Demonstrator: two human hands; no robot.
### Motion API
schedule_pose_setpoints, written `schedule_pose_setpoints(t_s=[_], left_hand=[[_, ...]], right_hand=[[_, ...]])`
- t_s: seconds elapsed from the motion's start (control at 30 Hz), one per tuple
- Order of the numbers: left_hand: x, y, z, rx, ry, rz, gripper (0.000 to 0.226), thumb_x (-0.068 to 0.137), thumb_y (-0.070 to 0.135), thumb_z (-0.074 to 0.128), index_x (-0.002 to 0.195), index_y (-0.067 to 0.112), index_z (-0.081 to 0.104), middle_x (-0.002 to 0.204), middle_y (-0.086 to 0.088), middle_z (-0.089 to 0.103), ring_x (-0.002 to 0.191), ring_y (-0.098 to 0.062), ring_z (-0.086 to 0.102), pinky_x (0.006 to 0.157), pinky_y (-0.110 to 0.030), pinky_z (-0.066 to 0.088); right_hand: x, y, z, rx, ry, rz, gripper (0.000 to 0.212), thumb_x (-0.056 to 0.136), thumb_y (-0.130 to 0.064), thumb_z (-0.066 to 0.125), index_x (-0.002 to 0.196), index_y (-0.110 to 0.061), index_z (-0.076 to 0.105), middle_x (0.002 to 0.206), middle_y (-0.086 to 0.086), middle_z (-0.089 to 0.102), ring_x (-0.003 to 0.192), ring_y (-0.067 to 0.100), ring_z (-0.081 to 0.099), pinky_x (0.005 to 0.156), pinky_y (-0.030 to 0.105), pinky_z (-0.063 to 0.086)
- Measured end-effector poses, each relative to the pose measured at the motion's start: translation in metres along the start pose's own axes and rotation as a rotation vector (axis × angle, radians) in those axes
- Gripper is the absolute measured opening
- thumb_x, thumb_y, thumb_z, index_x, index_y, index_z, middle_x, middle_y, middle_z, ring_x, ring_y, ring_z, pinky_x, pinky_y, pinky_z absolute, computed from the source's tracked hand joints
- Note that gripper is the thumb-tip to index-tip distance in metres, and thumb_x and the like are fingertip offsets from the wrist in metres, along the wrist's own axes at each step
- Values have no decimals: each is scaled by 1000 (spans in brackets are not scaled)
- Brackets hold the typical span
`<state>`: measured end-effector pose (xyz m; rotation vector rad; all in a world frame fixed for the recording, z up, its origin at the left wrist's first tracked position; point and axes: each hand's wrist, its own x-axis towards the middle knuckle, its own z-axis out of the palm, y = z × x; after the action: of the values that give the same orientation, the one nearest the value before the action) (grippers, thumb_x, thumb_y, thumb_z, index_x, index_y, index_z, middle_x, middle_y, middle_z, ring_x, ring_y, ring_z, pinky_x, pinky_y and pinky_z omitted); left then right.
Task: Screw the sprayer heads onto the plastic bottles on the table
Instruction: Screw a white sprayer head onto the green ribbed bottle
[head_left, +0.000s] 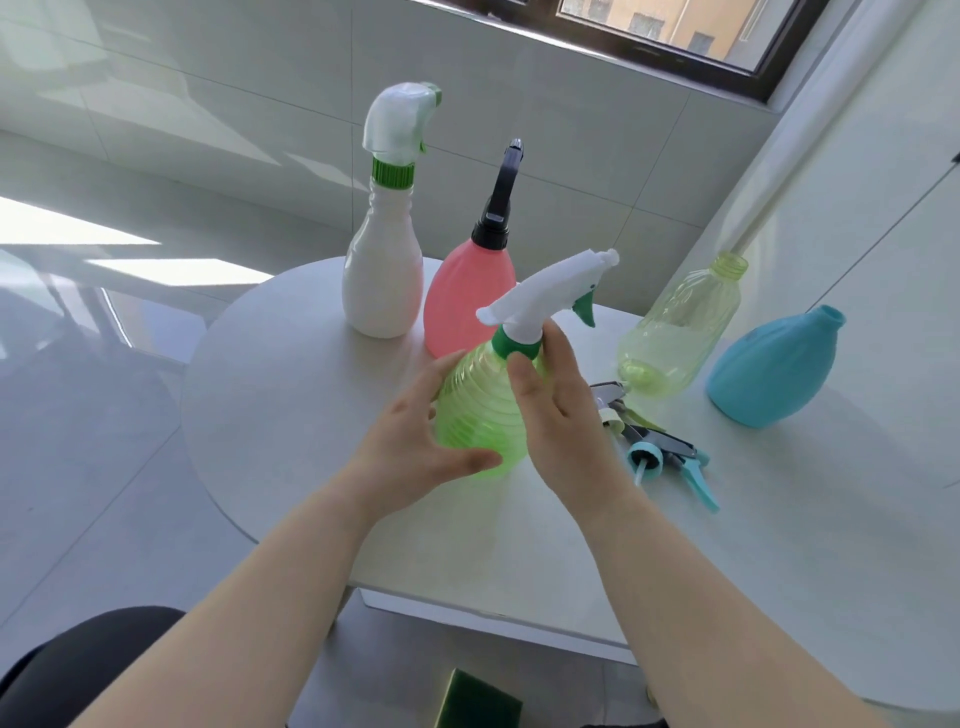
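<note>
A ribbed green bottle (480, 410) stands tilted near the table's middle, with a white sprayer head (545, 291) on its green collar. My left hand (415, 441) grips the bottle's body from the left. My right hand (561, 410) rests on its right side, with fingertips on the green collar. Behind stand a white bottle (382, 275) and a pink bottle (467, 296), each with a sprayer on. A yellow-green bottle (680, 332) and a blue bottle (774, 369) at the right have open necks. Two loose sprayer heads (660, 447) lie on the table between them and my right hand.
The round white table (291, 374) ends at a curved edge on the left and near side. A white wall panel stands close on the right behind the blue bottle. A green sponge (478, 701) lies below the table's near edge.
</note>
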<state>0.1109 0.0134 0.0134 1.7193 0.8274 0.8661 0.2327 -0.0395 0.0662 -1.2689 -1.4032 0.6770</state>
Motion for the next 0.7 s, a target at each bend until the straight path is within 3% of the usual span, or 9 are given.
schedule_pose_setpoints(t_s=[0.07,0.17,0.27,0.33,0.43,0.5,0.6,0.7], left_hand=[[0,0,0,-11,5,3,83,56,14,82,113,51,34,112,28,49,105,5,52,80,1,38],[0,-1,-2,-14,-3,18,81,56,16,83,106,58,35,109,31,49,96,20,50,72,4,37],[-1,0,-6,-12,-7,-7,78,50,28,80,100,68,35,107,33,52,97,19,51,75,3,38],[1,0,-7,-7,-17,-16,77,48,31,78,100,70,35,107,33,53,99,17,51,77,2,38],[3,-1,-4,-3,-51,-3,80,49,30,78,106,64,34,113,32,50,102,16,50,79,2,37],[5,-2,-3,-8,-58,6,81,49,29,78,108,61,34,115,30,50,102,14,50,80,1,38],[4,-2,-4,-21,-56,8,81,49,28,79,109,60,34,116,28,51,102,13,51,78,1,38],[5,-3,-5,-31,-62,19,82,52,21,82,110,56,36,116,25,52,99,14,53,75,1,39]], right_hand=[[-1,2,-1,59,26,1,26,94,-17,36,112,-34,42,108,-25,50,96,-22,46,83,-2,32],[5,2,-2,227,107,54,24,87,-14,49,103,-31,56,101,-16,62,94,-8,56,87,10,43],[15,-1,-5,425,71,111,24,76,-6,61,83,-29,66,82,-16,70,82,-1,63,74,11,48],[18,-2,-6,436,36,121,28,75,0,62,74,-28,64,76,-15,69,77,2,62,69,13,49],[20,3,-8,203,20,137,24,78,-9,63,80,-30,52,81,-12,56,83,5,54,75,17,44],[19,3,-7,91,-16,104,21,81,-13,61,80,-31,50,76,-13,52,75,-3,50,72,11,41],[17,2,-7,51,-42,79,16,84,-19,57,84,-34,50,76,-14,53,67,-9,50,66,3,40],[14,4,-11,138,-154,81,17,83,-31,45,98,-40,49,93,-19,57,85,-13,52,77,2,40]])
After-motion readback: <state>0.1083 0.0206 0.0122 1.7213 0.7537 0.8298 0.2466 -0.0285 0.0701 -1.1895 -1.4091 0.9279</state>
